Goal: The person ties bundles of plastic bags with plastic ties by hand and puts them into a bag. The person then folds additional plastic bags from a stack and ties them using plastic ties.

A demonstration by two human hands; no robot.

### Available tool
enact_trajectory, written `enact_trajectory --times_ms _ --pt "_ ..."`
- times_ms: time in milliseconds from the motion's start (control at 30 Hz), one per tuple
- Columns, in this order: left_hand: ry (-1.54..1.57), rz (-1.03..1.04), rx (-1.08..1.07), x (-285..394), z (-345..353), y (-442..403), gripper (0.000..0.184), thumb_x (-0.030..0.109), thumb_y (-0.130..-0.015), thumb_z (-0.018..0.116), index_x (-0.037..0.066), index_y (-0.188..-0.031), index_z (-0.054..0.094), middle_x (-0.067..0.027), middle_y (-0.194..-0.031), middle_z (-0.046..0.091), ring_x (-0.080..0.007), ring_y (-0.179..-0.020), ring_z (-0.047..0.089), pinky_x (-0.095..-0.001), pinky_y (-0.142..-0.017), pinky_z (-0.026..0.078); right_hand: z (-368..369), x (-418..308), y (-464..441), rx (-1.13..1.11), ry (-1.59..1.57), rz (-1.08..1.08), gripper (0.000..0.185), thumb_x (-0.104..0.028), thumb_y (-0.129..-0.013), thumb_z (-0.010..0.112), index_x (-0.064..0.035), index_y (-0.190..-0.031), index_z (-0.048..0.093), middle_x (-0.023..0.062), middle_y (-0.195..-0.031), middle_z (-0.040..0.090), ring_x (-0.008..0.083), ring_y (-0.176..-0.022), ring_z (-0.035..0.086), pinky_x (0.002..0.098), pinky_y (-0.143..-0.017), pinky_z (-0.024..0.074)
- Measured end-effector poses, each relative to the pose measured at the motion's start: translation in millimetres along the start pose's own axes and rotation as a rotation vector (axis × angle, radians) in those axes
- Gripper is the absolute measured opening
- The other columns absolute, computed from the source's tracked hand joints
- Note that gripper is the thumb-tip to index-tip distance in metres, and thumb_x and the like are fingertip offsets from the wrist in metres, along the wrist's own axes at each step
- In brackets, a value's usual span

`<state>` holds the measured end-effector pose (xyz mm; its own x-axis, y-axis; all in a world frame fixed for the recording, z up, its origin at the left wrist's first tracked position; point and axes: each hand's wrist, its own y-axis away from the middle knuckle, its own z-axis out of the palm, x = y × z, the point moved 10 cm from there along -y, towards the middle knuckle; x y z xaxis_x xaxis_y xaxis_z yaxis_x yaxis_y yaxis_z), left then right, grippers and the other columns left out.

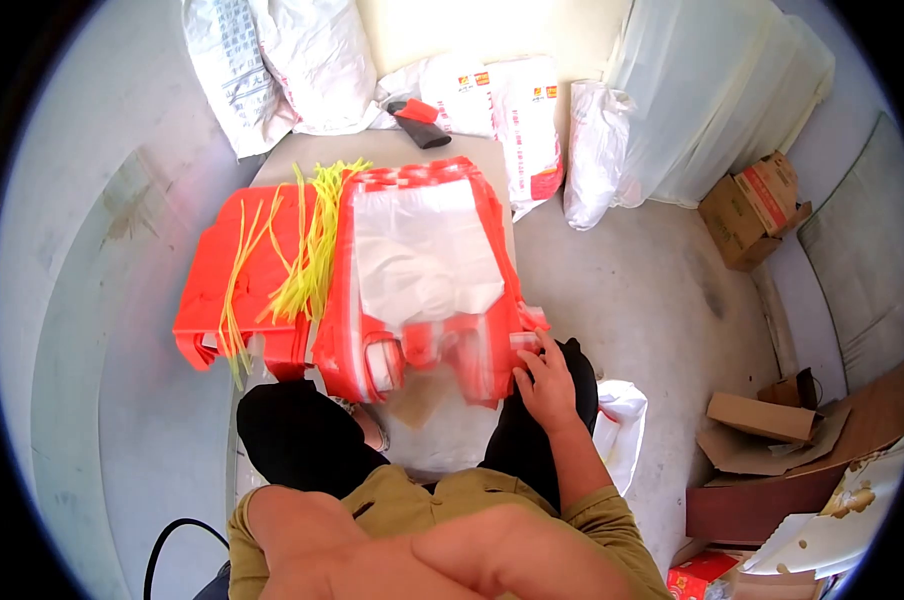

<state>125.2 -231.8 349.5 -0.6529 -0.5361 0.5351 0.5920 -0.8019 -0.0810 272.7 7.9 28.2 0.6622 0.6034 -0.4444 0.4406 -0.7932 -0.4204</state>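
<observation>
A stack of red-and-white plastic bags (427,250) lies in front of me, its handle ends towards my lap. My right hand (545,388) is at the stack's lower right corner, fingers apart, fingertips at the red edge. Close under the camera, my left hand (532,550) and forearm look large and blurred; the fingers cannot be made out. Left of the stack is a pile of red bags (234,250). Yellow-green strips (317,255) lie in a bunch along its right side, with several looser ones across it.
White sacks (317,65) stand behind the work surface (462,145), with a dark and red object (421,122) near them. Cardboard boxes (752,215) are at the right wall, more cardboard (762,418) lies lower right. A white bag (620,435) is beside my right leg.
</observation>
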Motion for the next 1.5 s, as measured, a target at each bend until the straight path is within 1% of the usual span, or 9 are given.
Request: enact_trajectory --times_ms 133,300,433,567,700,833,1000,1200,1500 --pt "0.011 0.059 0.110 -7 1 5 0.034 0.008 -0.109 0.048 0.013 -0.075 0.046 0.0073 -0.068 0.044 -0.0139 -0.084 0.053 -0.0425 -0.117 0.042 0 0 0 0.012 0.001 -0.019 0.033 -0.010 -0.086 0.078 -0.0025 -0.118 0.073 0.0194 -0.153 0.053 0.0370 -0.127 0.059 0.0424 -0.101 0.0528" --pt "0.153 0.263 -0.200 -2 15 -14 0.034 0.004 -0.107 0.050 0.016 -0.075 0.047 0.0086 -0.071 0.047 -0.0130 -0.087 0.054 -0.0345 -0.107 0.046 2 3 1 0.003 -0.014 -0.002 0.034 -0.011 -0.086 0.078 -0.0021 -0.118 0.073 0.0203 -0.154 0.053 0.0374 -0.127 0.059 0.0422 -0.101 0.0527" --pt "-0.017 0.442 -0.453 13 21 -21 0.035 0.000 -0.104 0.051 0.018 -0.076 0.046 0.0096 -0.075 0.049 -0.0133 -0.091 0.055 -0.0296 -0.096 0.046 -2 -2 -3 -0.027 -0.025 0.034 0.033 -0.011 -0.087 0.078 -0.0018 -0.118 0.073 0.0209 -0.154 0.052 0.0378 -0.127 0.059 0.0420 -0.101 0.0527" --pt "-0.087 0.582 -0.352 0 9 -8 0.035 -0.002 -0.103 0.053 0.019 -0.077 0.043 0.0101 -0.075 0.050 -0.0139 -0.092 0.055 -0.0264 -0.087 0.045 -4 -3 -3 -0.025 -0.044 0.027 0.033 -0.011 -0.087 0.078 -0.0018 -0.118 0.073 0.0208 -0.154 0.052 0.0378 -0.128 0.059 0.0420 -0.101 0.0527" --pt "-0.369 0.494 -0.250 6 18 -1 0.036 -0.003 -0.102 0.055 0.019 -0.078 0.040 0.0104 -0.075 0.050 -0.0147 -0.091 0.055 -0.0249 -0.084 0.044 -2 -2 -2 -0.012 -0.030 0.004 0.033 -0.011 -0.087 0.078 -0.0022 -0.118 0.073 0.0205 -0.154 0.052 0.0376 -0.128 0.059 0.0421 -0.102 0.0525" --pt "-0.347 0.344 -0.408 12 3 -2 0.026 0.002 -0.101 0.062 0.018 -0.082 0.054 0.0123 -0.082 0.059 -0.0167 -0.098 0.056 -0.0278 -0.093 0.044 -1 0 -1 -0.005 -0.022 -0.009 0.033 -0.012 -0.087 0.078 -0.0026 -0.118 0.073 0.0203 -0.155 0.052 0.0377 -0.127 0.060 0.0423 -0.101 0.0529" --pt "-0.028 0.414 -1.013 9 10 -24 0.009 0.019 -0.094 0.077 0.020 -0.086 0.080 0.0144 -0.101 0.073 -0.0190 -0.122 0.053 -0.0380 -0.110 0.039 -4 -2 -2 -0.016 -0.028 0.016 0.032 -0.013 -0.088 0.077 -0.0036 -0.118 0.072 0.0195 -0.154 0.052 0.0377 -0.125 0.061 0.0421 -0.100 0.0537" --pt "-0.333 0.018 -0.738 27 -1 -3 0.015 0.023 -0.093 0.078 0.021 -0.079 0.082 0.0142 -0.100 0.072 -0.0167 -0.125 0.051 -0.0417 -0.112 0.037 -6 -4 -1 -0.002 -0.025 -0.007 0.032 -0.012 -0.088 0.077 -0.0053 -0.119 0.072 0.0192 -0.154 0.052 0.0367 -0.119 0.063 0.0414 -0.097 0.0547" --pt "-0.173 0.413 -0.944 40 9 -1 0.019 0.020 -0.086 0.085 0.025 -0.069 0.077 0.0127 -0.118 0.063 -0.0097 -0.122 0.049 -0.0446 -0.110 0.034 -12 -8 -1 0.016 -0.043 -0.011 0.033 -0.012 -0.087 0.077 -0.0059 -0.119 0.073 0.0212 -0.152 0.053 0.0363 -0.118 0.063 0.0411 -0.097 0.0552"
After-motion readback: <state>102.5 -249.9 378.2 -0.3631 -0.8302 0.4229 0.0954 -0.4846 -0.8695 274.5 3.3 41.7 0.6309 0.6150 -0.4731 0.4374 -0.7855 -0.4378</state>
